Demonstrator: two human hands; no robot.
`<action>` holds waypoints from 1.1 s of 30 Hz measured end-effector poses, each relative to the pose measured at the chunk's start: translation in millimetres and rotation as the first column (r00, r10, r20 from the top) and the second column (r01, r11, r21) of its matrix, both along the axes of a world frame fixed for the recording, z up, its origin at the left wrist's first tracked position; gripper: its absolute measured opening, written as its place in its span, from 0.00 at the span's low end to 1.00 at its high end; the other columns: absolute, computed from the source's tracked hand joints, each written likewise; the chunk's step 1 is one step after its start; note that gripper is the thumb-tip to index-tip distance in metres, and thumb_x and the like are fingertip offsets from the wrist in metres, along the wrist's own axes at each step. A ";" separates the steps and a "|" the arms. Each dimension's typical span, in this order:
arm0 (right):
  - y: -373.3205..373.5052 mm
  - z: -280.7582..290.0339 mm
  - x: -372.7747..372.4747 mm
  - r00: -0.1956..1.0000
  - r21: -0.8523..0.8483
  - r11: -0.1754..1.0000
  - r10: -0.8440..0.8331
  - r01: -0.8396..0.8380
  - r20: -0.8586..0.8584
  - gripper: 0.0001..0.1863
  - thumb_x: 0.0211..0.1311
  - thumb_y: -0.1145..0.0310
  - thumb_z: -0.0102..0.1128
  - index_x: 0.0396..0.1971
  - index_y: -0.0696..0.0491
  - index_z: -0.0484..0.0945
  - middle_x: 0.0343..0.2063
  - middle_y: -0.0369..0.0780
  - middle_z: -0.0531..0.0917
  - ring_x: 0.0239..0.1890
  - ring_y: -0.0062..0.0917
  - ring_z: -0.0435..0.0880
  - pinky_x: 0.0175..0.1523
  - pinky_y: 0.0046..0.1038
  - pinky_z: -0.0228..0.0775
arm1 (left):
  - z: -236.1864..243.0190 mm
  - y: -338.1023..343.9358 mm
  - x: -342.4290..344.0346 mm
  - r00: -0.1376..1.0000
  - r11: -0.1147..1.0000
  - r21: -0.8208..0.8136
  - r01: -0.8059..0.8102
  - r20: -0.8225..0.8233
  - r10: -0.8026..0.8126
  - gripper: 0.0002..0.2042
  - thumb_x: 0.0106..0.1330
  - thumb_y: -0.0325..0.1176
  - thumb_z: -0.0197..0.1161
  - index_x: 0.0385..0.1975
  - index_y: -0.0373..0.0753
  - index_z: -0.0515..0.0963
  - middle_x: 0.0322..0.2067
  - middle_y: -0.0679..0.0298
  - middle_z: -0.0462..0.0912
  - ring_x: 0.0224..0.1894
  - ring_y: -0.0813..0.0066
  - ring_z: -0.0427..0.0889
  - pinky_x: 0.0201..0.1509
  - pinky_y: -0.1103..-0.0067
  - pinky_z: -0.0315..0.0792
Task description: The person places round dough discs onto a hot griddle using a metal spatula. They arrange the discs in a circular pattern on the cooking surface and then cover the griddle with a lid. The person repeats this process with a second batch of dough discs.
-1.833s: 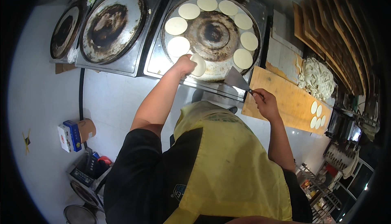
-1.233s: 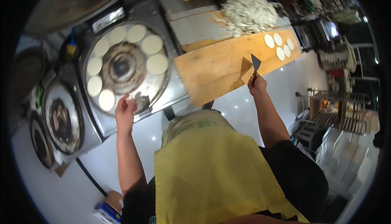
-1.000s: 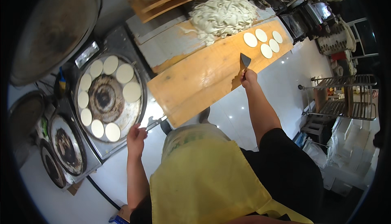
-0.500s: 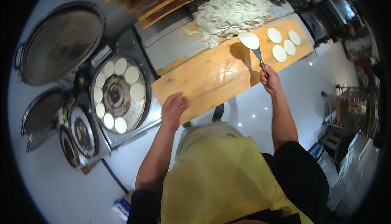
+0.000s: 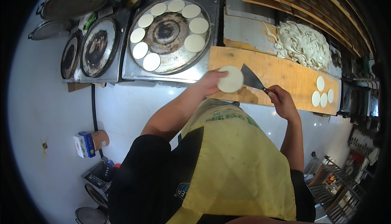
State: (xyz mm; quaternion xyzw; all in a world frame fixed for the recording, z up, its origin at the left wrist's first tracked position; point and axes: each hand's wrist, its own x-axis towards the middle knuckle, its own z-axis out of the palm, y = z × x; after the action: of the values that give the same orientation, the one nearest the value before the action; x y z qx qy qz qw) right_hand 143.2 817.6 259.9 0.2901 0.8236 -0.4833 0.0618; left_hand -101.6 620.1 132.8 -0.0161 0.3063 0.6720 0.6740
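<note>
My left hand [image 5: 211, 83] is closed on a flat round of pale dough [image 5: 231, 79], held up over the left end of the wooden board [image 5: 281, 75]. In my right hand [image 5: 284, 102] is the handle of a scraper [image 5: 254, 78]. Its wide metal blade points left, bare, close beside the dough round. Several more dough rounds [image 5: 320, 83] lie in a group at the right end of the board. To the left of the board is a large round griddle [image 5: 175, 60], with several dough rounds [image 5: 194, 43] spaced in a ring near its rim.
A heap of folded dough strips [image 5: 303, 45] sits behind the board. Wooden shelves [image 5: 281, 4] stand at the back right. Left of the griddle is a smaller round griddle [image 5: 99, 47], and large raised lids [image 5: 77, 0] are beyond it. Metal racks [image 5: 338, 183] stand at lower right.
The dough round has passed from the scraper's blade to my left hand. My view has turned left toward the griddle. The scraper has come over beside my left hand.
</note>
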 end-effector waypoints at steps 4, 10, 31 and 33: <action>-12.4 -6.0 -28.0 0.994 -0.040 0.993 -0.112 0.111 -0.005 0.11 0.72 0.66 0.54 0.43 0.59 0.76 0.25 0.35 0.76 0.28 0.18 0.71 0.37 0.23 0.67 | 5.2 -63.0 -82.6 0.985 0.974 -0.172 -0.146 -0.117 0.127 0.20 0.74 0.31 0.53 0.62 0.33 0.66 0.59 0.51 0.74 0.59 0.54 0.78 0.62 0.61 0.75; -37.2 -11.1 -54.3 0.991 -0.109 0.987 -0.107 0.116 0.084 0.11 0.72 0.65 0.53 0.42 0.57 0.77 0.23 0.32 0.73 0.27 0.15 0.68 0.33 0.21 0.64 | -35.1 -101.1 -188.2 0.876 0.854 -0.354 -0.382 -0.432 0.213 0.19 0.72 0.29 0.55 0.61 0.36 0.66 0.51 0.53 0.78 0.49 0.57 0.83 0.53 0.64 0.80; -4.2 -156.1 95.5 -0.272 -0.662 -0.259 -0.958 0.703 0.086 0.09 0.72 0.65 0.53 0.32 0.53 0.73 0.20 0.33 0.73 0.19 0.18 0.71 0.23 0.21 0.65 | -19.2 -125.0 -163.3 0.696 0.890 -0.348 -0.296 -0.716 -0.048 0.11 0.73 0.34 0.58 0.50 0.37 0.76 0.38 0.64 0.82 0.35 0.80 0.79 0.41 0.83 0.74; 30.0 -166.5 125.7 -0.374 -0.660 -0.338 -0.923 0.671 0.092 0.08 0.71 0.67 0.53 0.31 0.53 0.72 0.19 0.33 0.73 0.18 0.19 0.71 0.22 0.21 0.66 | -11.9 -106.0 -132.7 0.701 0.933 -0.332 -0.140 -0.699 -0.144 0.12 0.73 0.32 0.58 0.52 0.34 0.74 0.39 0.63 0.82 0.37 0.79 0.79 0.45 0.82 0.75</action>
State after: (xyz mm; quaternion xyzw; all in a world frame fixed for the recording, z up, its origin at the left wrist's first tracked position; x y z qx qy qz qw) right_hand 268.8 847.6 93.4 0.6482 0.0950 -0.5649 -0.5016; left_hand -234.3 514.1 120.8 0.1222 0.6608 0.5568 0.4883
